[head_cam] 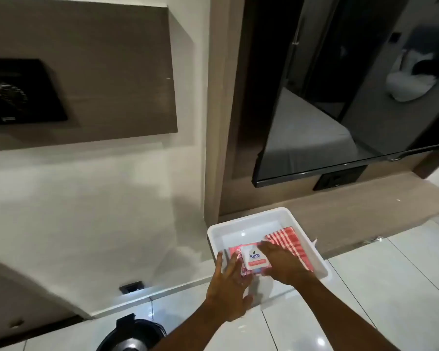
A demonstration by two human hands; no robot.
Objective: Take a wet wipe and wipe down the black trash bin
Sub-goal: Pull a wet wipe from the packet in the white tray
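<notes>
A red and white wet wipe pack with a white "kara" label lies inside a white plastic tray on the floor. My left hand rests on the pack's left end with fingers spread. My right hand lies flat on its right side, fingers over the pack's top edge. The black trash bin shows only its round rim at the bottom edge, left of my left forearm.
A red checked cloth lies in the tray behind my right hand. The floor is glossy white tile. A wall-mounted TV hangs above a wooden ledge. A white wall stands left, with a socket near its base.
</notes>
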